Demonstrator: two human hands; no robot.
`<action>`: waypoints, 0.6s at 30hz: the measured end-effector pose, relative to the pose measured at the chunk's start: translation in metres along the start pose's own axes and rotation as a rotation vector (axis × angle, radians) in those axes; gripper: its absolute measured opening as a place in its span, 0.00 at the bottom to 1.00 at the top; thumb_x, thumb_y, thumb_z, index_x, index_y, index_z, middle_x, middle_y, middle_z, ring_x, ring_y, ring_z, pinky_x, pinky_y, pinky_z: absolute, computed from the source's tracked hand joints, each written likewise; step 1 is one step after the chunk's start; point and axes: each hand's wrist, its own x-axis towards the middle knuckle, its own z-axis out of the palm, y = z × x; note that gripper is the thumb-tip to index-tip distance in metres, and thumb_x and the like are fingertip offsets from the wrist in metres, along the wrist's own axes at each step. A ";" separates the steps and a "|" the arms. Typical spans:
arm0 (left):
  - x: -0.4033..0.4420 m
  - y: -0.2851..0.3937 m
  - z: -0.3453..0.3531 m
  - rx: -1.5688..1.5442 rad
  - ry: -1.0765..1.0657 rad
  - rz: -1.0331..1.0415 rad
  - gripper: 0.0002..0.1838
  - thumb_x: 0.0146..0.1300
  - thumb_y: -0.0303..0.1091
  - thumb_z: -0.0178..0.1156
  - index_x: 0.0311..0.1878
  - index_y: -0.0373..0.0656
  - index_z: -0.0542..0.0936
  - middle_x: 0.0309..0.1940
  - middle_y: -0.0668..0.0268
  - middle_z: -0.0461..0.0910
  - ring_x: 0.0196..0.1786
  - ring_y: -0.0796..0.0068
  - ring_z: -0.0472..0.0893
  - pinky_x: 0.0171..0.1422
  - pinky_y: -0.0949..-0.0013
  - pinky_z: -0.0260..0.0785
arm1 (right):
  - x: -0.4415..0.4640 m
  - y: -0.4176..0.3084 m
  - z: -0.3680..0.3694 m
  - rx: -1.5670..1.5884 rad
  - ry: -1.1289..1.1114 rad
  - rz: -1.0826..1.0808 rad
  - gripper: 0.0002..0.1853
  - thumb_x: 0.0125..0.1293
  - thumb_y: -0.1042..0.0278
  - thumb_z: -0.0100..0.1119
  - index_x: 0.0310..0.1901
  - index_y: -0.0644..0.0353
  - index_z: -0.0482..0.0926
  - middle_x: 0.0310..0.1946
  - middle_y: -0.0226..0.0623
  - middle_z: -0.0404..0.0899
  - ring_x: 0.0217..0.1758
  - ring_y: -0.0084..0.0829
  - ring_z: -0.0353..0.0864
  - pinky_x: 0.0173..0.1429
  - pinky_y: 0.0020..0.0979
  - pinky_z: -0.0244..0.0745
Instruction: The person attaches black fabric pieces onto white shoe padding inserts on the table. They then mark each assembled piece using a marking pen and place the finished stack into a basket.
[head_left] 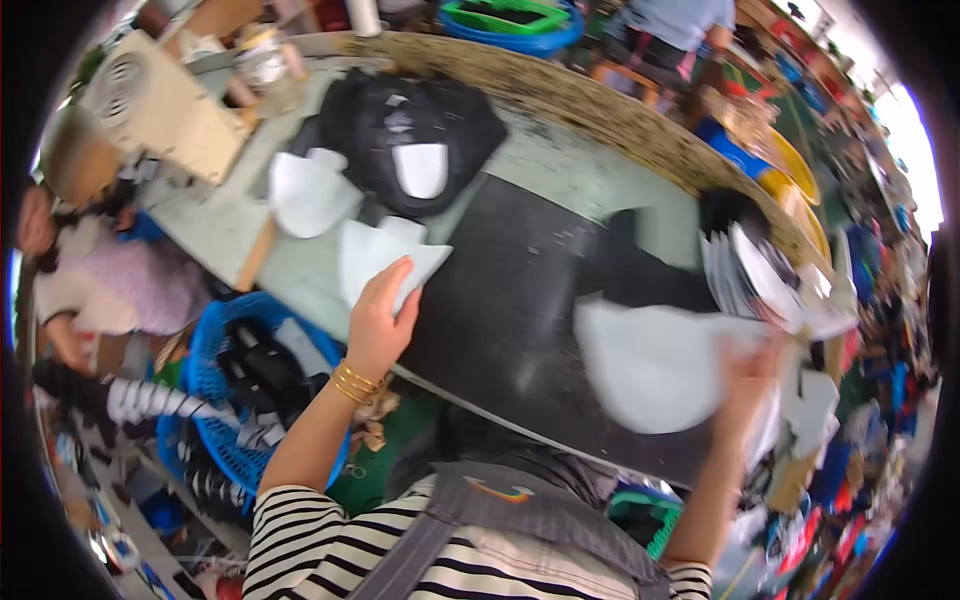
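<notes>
My left hand (pixel 380 325), with bracelets at the wrist, holds a small white notched piece (pixel 378 258) between thumb and fingers over the left part of the black mat (pixel 490 330). On the right, my right hand (pixel 750 375) is blurred by motion at the edge of a larger white rounded piece (pixel 650 365), its fingers against it. Another white notched piece (pixel 310 192) lies just beyond my left hand, beside a black bundle (pixel 400 130) that has a white patch on top. Black flat material (pixel 650 265) lies behind the larger white piece.
Stacked white pieces (pixel 735 275) stand at the table's right side. A blue basket (pixel 215 400) with dark items is below left. A beige box-shaped device (pixel 165 105) and a jar (pixel 265 70) are at the back left. Parts of other people show at the left and back.
</notes>
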 end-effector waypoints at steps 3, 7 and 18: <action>-0.011 -0.064 -0.037 0.314 -0.140 -0.007 0.35 0.57 0.39 0.67 0.63 0.29 0.68 0.64 0.45 0.70 0.67 0.49 0.69 0.71 0.55 0.61 | 0.094 0.019 -0.058 0.353 0.155 -0.175 0.28 0.67 0.76 0.59 0.67 0.61 0.64 0.48 0.42 0.78 0.39 0.24 0.78 0.44 0.22 0.75; -0.015 -0.080 -0.040 0.550 -0.293 0.127 0.34 0.52 0.38 0.67 0.60 0.31 0.69 0.61 0.45 0.73 0.66 0.49 0.70 0.70 0.52 0.61 | 0.182 0.149 -0.116 -0.124 0.096 0.040 0.27 0.65 0.71 0.62 0.65 0.60 0.68 0.42 0.42 0.81 0.40 0.26 0.81 0.43 0.26 0.77; 0.012 0.118 0.011 0.368 0.071 0.621 0.20 0.57 0.25 0.62 0.55 0.35 0.79 0.32 0.62 0.75 0.29 0.66 0.75 0.32 0.63 0.73 | -0.067 0.137 -0.099 -0.620 0.014 -0.018 0.05 0.64 0.72 0.59 0.37 0.63 0.80 0.32 0.46 0.78 0.36 0.47 0.79 0.43 0.41 0.73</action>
